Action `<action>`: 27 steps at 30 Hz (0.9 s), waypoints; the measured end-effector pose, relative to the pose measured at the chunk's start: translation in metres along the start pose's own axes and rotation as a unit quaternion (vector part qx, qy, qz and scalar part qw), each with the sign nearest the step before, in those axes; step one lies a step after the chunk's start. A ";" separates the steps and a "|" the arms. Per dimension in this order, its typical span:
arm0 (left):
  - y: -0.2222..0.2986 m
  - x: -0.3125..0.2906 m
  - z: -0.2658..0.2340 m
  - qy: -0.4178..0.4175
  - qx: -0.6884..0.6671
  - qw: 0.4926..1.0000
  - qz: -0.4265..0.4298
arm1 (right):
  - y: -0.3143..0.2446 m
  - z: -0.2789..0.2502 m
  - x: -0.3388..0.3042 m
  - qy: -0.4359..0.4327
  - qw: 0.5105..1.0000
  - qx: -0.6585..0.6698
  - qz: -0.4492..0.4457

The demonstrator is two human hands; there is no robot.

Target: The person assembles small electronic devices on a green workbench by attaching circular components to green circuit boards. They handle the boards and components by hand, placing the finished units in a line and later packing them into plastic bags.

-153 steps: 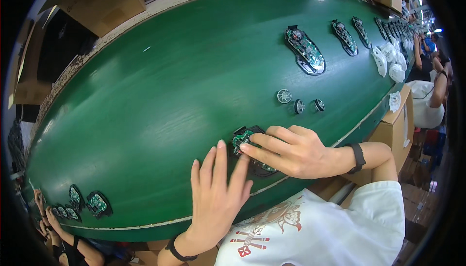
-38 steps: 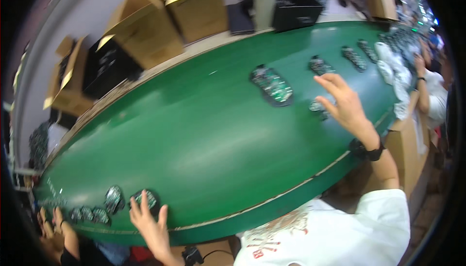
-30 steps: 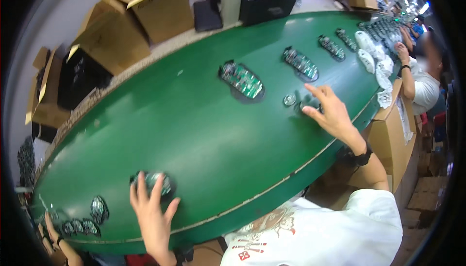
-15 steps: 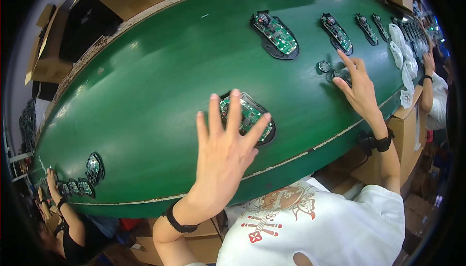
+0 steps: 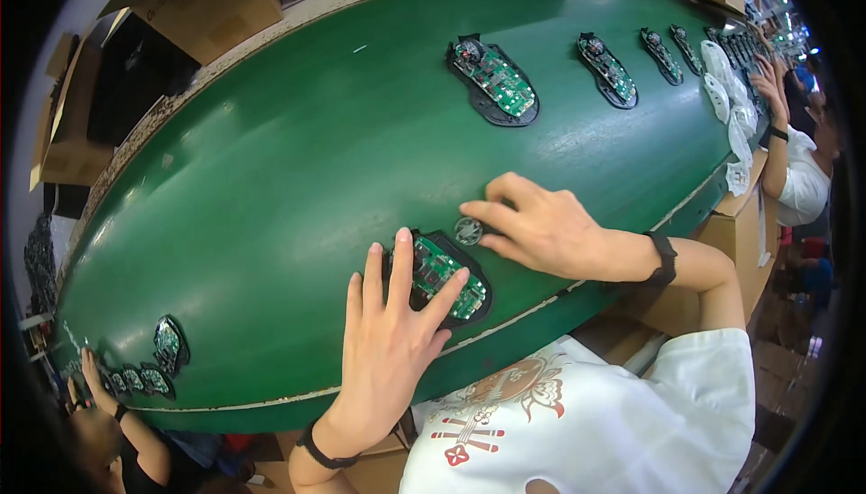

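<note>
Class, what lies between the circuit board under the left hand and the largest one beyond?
The head view shows a small round wheel pinched by the right hand, close to the nearer board, then green surface.

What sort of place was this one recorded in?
Probably a factory's electronics assembly line: a long green work surface carries several black shells with green circuit boards, other workers are along the same edge, and cardboard boxes stand beside it.
</note>
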State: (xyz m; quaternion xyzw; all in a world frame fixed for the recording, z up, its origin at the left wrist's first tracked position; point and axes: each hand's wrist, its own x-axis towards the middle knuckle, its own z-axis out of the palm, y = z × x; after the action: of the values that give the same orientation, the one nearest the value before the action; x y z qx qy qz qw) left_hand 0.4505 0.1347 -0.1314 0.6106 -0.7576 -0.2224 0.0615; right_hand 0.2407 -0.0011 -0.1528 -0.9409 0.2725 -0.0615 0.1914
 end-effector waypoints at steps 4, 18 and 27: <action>-0.004 -0.006 0.002 0.021 -0.029 0.999 -0.003 | -0.007 0.001 0.014 -0.010 0.999 -0.015 -0.035; -0.009 -0.015 0.009 0.044 -0.028 0.998 -0.021 | -0.015 -0.013 0.027 0.019 0.992 -0.082 -0.097; -0.006 -0.011 0.014 0.073 0.020 0.997 -0.007 | -0.028 -0.036 0.041 -0.058 0.998 0.024 -0.002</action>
State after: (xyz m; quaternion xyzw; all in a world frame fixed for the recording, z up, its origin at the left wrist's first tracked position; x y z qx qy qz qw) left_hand 0.4533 0.1482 -0.1447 0.6317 -0.7508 -0.1631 0.1026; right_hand 0.2806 -0.0133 -0.1079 -0.9386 0.2574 -0.0135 0.2294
